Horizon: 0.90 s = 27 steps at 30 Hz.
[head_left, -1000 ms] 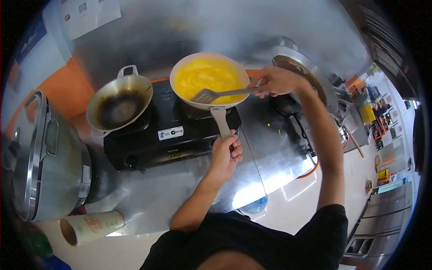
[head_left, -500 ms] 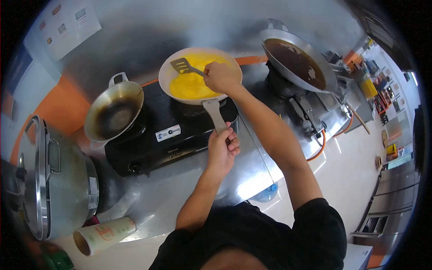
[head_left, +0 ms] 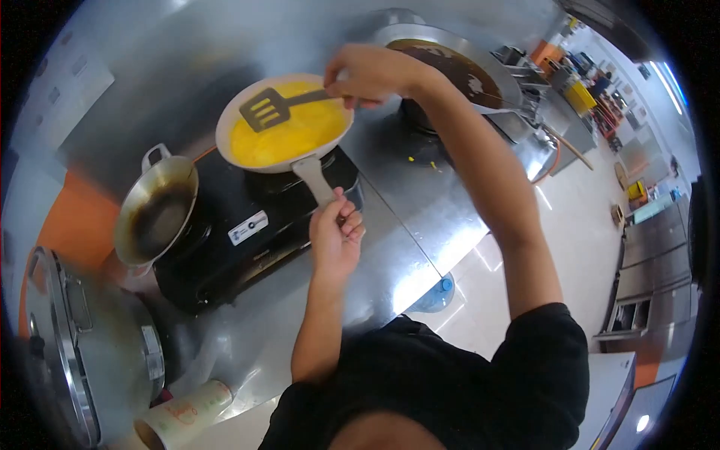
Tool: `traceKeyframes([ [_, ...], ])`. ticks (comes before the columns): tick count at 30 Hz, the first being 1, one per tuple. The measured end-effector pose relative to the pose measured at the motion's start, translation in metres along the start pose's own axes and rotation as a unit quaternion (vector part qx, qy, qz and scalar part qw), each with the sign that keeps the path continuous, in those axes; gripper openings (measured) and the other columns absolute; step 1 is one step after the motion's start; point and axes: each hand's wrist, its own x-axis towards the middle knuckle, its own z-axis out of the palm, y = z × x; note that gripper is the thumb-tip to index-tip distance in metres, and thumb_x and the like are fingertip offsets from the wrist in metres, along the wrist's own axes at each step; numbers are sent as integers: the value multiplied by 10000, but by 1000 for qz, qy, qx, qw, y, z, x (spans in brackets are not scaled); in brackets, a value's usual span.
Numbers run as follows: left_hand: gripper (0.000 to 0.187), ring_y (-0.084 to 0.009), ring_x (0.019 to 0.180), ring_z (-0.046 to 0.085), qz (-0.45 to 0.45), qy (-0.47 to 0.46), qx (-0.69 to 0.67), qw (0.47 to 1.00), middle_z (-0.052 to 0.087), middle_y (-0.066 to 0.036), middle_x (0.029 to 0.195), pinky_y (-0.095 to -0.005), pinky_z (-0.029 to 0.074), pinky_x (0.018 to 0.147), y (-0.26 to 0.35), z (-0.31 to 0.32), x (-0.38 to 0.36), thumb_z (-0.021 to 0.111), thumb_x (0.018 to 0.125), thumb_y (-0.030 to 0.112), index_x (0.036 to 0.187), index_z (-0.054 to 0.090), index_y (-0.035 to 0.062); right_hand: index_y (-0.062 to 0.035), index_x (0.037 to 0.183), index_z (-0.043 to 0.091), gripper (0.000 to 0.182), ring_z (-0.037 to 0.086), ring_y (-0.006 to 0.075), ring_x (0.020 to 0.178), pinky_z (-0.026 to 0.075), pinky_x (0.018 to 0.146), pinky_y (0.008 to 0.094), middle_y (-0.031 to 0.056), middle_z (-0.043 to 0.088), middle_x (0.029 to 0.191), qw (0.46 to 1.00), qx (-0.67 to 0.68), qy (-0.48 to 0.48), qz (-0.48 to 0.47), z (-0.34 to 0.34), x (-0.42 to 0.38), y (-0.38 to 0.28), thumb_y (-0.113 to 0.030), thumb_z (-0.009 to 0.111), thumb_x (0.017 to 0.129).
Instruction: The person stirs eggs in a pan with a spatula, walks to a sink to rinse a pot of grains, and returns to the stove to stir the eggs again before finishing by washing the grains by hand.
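A white pan (head_left: 225, 127) holding a layer of yellow egg (head_left: 300, 135) rests on the black gas stove (head_left: 262, 232). My left hand (head_left: 337, 232) is closed round the pan's handle (head_left: 313, 180). Above the pan's right rim, my right hand (head_left: 375, 75) grips a grey slotted spatula (head_left: 267, 109). The spatula's blade is over the left part of the egg; whether it touches the egg I cannot tell.
A used metal wok (head_left: 159, 210) sits on the stove's left side. At the back right is a large wok of dark liquid (head_left: 450, 67). A big lidded pot (head_left: 112, 352) and a paper cylinder (head_left: 184, 416) stand at the lower left.
The view has turned, so the surroundings sit further left. My right hand has drawn back to the right and up from over the egg with the spatula. My left hand still holds the handle.
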Motion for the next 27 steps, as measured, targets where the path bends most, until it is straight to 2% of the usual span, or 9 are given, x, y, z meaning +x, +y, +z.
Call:
traceKeyframes([
  [2, 148, -68, 512, 356, 2, 10, -3, 1000, 427, 14, 692, -215, 282, 439, 2, 2, -2, 525, 849, 74, 986, 490, 119, -12, 928, 640, 231, 556, 123, 481, 449, 459, 251, 90, 649, 688, 999, -26, -17, -19, 15, -9, -17, -190, 593, 788],
  [4, 149, -76, 511, 359, -2, 17, 9, 1000, 426, 9, 693, -218, 284, 443, 1, 3, 0, 524, 845, 74, 979, 487, 128, -17, 910, 642, 213, 612, 203, 548, 488, 517, 312, 139, 651, 711, 997, -31, -69, -35, 41, -11, -21, -178, 575, 788],
  [6, 155, -81, 510, 361, 0, 13, 7, 1000, 423, 5, 693, -221, 282, 445, 2, 2, 1, 522, 845, 73, 981, 477, 132, -7, 907, 643, 205, 643, 317, 678, 510, 610, 386, 207, 641, 748, 972, -189, 14, -138, 84, 5, -16, -133, 553, 773],
  [9, 171, -79, 501, 356, 2, 16, 19, 1000, 417, 4, 687, -223, 277, 437, 0, 3, 1, 520, 847, 72, 992, 456, 135, 20, 882, 641, 206, 625, 385, 784, 501, 697, 436, 245, 628, 786, 982, -152, 17, -110, 110, 23, -40, -95, 551, 736],
  [15, 161, -74, 503, 362, 16, 0, 15, 1000, 409, 11, 679, -223, 274, 431, -6, -2, 6, 512, 851, 73, 988, 457, 138, 41, 772, 647, 173, 639, 378, 744, 509, 689, 434, 240, 633, 783, 983, -151, 89, -50, 120, 90, -56, -63, 574, 655],
  [18, 152, -72, 507, 362, 33, -3, 9, 999, 408, 12, 685, -220, 275, 433, -7, 2, 5, 510, 853, 71, 976, 452, 139, 39, 732, 650, 166, 648, 358, 717, 520, 668, 399, 242, 633, 769, 952, -270, 95, -104, 122, 128, -44, -59, 562, 631],
  [21, 144, -73, 509, 358, 40, 5, 2, 999, 408, 12, 696, -220, 276, 442, -10, 2, 2, 506, 855, 72, 963, 441, 140, 44, 709, 637, 148, 659, 311, 647, 525, 576, 370, 219, 637, 720, 956, -284, 43, -63, 102, 133, -53, -85, 567, 685],
  [23, 143, -76, 511, 357, 46, 13, -2, 999, 408, 11, 701, -221, 278, 448, -9, 2, 3, 504, 855, 73, 960, 434, 141, 49, 699, 614, 193, 652, 252, 566, 507, 480, 359, 165, 630, 654, 980, -179, 48, -69, 85, 133, -41, -125, 554, 753],
  [27, 150, -77, 513, 364, 24, 15, -26, 999, 420, 6, 700, -228, 284, 448, -6, 5, 1, 512, 848, 70, 973, 452, 126, 22, 731, 616, 199, 613, 174, 495, 460, 410, 308, 96, 610, 618, 991, -116, 25, 56, 29, 97, -61, -163, 555, 774],
])
